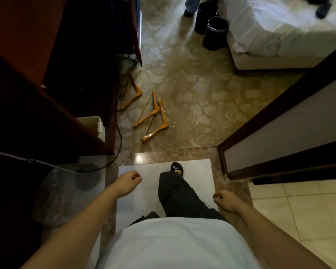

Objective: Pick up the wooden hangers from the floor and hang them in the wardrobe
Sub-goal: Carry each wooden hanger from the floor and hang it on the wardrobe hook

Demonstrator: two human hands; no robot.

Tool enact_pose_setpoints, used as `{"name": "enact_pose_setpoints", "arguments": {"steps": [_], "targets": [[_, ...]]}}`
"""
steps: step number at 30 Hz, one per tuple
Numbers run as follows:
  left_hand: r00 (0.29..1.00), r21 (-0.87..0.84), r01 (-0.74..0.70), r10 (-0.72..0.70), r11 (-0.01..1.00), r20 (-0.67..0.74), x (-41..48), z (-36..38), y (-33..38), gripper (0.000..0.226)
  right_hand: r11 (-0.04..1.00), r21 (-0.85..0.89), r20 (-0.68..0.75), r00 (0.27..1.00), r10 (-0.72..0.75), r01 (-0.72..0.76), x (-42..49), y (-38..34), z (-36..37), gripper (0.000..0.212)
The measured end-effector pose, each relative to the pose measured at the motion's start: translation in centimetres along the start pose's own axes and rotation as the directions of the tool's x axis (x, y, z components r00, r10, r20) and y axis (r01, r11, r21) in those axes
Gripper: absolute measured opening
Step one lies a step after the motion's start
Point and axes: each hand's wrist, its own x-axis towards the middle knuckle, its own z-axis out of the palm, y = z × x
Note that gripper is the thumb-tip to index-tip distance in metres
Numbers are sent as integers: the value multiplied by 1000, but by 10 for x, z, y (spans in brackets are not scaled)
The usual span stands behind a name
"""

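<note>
Above the tiles (140,200), left grip (131,178) and right grip (224,199) loosely curled, holding nothing, wooden hangers (164,120) ahead.

Warm browns and golds pretty much everywhere

The wooden hangers (153,113) are honey-orange on a beige-gold carpet (192,84) with a tone-on-tone leafy flower pattern. The wardrobe (27,35) is dark reddish brown, the bins (214,33) black, the bed (279,26) white. Cream floor tiles (299,210), mottled brown marble strip (182,153). Pale shirt (173,245), charcoal trousers (182,199), black shoe (177,168) with a white star.
</note>
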Motion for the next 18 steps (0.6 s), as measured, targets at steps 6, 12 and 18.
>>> {"name": "enact_pose_setpoints", "arguments": {"steps": [6, 12, 18], "targets": [[999, -78, 35, -35, 996, 3, 72, -57, 62, 17, 996, -50, 55, 996, -70, 73, 71, -57, -96, 29], [998, -179, 65, -67, 982, -5, 118, -93, 101, 17, 970, -125, 70, 977, -200, 207, 137, -140, -196, 29], [990, -167, 141, -138, 976, 29, 156, -119, 110, 21, 949, -104, 95, 953, -288, 297, 194, -224, -260, 34]]}}
